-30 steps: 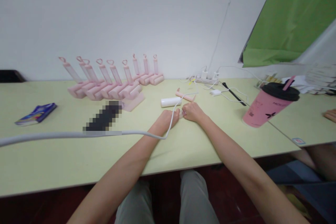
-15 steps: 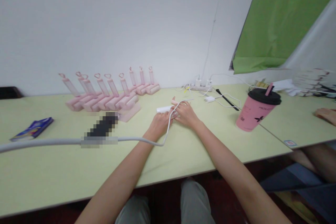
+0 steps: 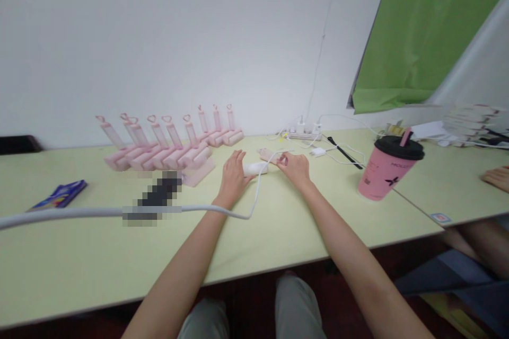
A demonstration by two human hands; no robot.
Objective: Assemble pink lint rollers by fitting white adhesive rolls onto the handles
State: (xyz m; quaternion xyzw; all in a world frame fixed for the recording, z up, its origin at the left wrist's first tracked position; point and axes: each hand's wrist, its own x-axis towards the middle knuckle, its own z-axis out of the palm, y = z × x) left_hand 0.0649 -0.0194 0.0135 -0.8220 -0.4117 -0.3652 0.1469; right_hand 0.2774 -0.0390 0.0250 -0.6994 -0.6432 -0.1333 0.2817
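Note:
My left hand [image 3: 234, 179] rests on the table with its fingers stretched out, the thumb near a short white cylinder [image 3: 256, 170]. Whether it touches the cylinder is hard to tell. Farther right, my right hand [image 3: 295, 168] has its fingers pinched on the near end of a pale pink tube-like piece [image 3: 269, 155], which lies just beyond the cylinder. A thin white cable [image 3: 257, 185] crosses the view in front of both hands.
Pink blocks [image 3: 165, 159] with upright heart-topped tubes stand in rows at left. A blue packet [image 3: 59, 194] and blurred dark object [image 3: 159, 193] lie nearer. At right are a pink cup [image 3: 385, 169], a power strip [image 3: 304, 135], a charger [image 3: 317, 152], a black strip [image 3: 345, 153] and another person's hand [image 3: 497, 176].
My hands have moved apart. The left has shifted left and its fingers have opened out; the right has moved right. The white cylinder and pink piece now show more fully between them.

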